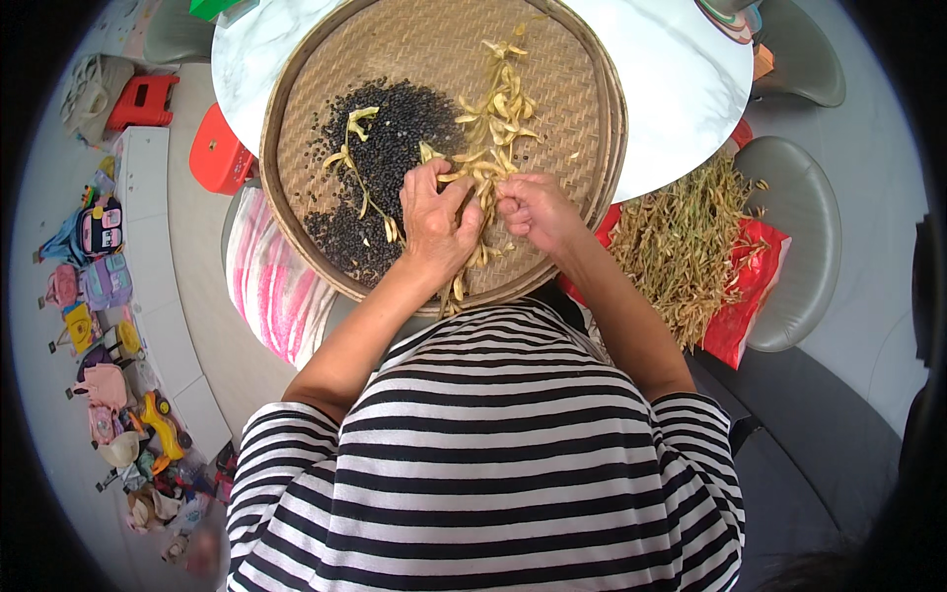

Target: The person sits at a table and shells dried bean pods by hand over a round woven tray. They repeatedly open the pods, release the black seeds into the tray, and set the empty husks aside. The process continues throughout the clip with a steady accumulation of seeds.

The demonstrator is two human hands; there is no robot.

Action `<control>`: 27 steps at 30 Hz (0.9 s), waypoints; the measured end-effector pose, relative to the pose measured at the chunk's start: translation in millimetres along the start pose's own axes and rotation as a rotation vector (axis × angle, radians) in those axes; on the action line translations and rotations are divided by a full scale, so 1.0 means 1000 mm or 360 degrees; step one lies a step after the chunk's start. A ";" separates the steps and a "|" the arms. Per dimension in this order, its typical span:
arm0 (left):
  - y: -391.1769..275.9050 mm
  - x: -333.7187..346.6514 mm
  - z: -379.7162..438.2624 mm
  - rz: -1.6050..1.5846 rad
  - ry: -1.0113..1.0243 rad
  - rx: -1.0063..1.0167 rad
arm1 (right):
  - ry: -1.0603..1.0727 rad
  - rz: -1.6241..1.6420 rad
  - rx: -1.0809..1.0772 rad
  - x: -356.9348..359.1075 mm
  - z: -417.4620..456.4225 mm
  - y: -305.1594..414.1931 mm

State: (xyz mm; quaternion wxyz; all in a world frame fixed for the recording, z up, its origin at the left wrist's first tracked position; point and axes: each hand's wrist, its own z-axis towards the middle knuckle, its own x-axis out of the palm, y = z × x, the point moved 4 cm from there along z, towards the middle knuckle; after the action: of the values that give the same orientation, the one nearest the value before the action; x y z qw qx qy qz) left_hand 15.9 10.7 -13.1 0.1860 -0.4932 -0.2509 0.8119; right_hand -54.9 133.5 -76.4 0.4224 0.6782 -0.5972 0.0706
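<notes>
A round woven bamboo tray (pixel 444 52) lies before me, its near rim at my waist. Loose black beans (pixel 403 111) form a heap on its left half. Dry yellow bean pods (pixel 507 111) on stalks stretch down the right side. Over the middle of the tray, my left hand (pixel 440 218) grips a bunch of these pods, some poking out below it. My right hand (pixel 538 211) is beside it, fingers closed on a pod at the bunch's edge; the fingertips hide most of that pod. A thin stalk with a few pods (pixel 359 181) rests across the beans.
Under the tray is a white marble-patterned table (pixel 673 96). At my right, a big pile of dried bean plants (pixel 666 244) sits on a red bag (pixel 755 274) by a grey chair (pixel 799 244). To the left are red stools (pixel 216 152), a pink-and-white cloth (pixel 270 288) and hanging bags (pixel 107 281).
</notes>
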 end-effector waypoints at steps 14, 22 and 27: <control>0.008 0.014 0.017 -0.0076 0.0303 0.0221 | -0.0507 -0.1206 -0.0967 0.003 -0.011 0.004; 0.014 0.017 0.014 -0.0017 0.0202 0.0184 | -0.0454 -0.0636 -0.0761 0.009 -0.011 0.008; 0.012 0.020 0.010 0.0077 0.0354 0.0104 | -0.0485 -0.0477 -0.0630 0.004 -0.005 0.006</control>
State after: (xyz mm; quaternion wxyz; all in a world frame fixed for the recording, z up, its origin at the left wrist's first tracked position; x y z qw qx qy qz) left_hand -2.2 9.7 -30.5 0.2090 -0.5797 -0.1900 0.7643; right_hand -56.8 134.5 -68.0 0.4577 0.6659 -0.5492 -0.2133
